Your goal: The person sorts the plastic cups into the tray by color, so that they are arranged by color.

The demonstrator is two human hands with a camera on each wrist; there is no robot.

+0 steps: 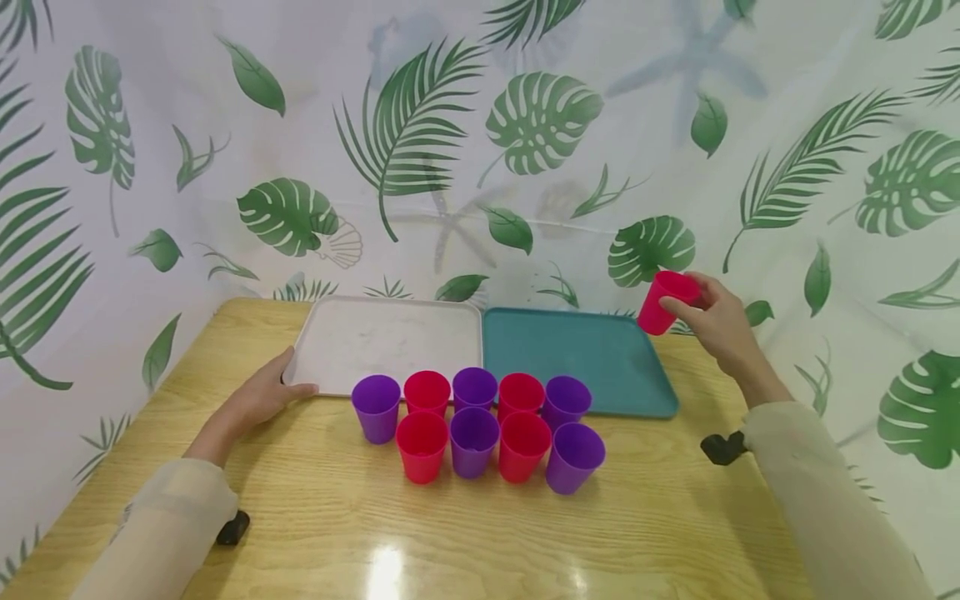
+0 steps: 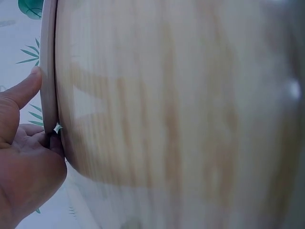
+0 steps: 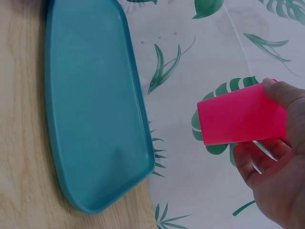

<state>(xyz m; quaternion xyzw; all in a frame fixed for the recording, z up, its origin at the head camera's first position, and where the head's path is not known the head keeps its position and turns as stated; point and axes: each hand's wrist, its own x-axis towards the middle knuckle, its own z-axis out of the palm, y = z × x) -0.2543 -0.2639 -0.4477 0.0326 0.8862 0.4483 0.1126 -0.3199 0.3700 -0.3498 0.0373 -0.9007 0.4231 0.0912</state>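
Observation:
Above the far right corner of the teal tray, my right hand holds a red plastic cup, pinched between thumb and fingers near its rim. The right wrist view shows that cup lying sideways in the picture, apart from the tray. My left hand grips the near left corner of the white tray. In the left wrist view its thumb lies along the tray's edge, with the other fingers curled at the corner.
Several red cups and purple cups stand upright in two close rows, in front of the trays and partly over their near edges in view. The wooden table ends at a leaf-printed cloth behind and at the sides.

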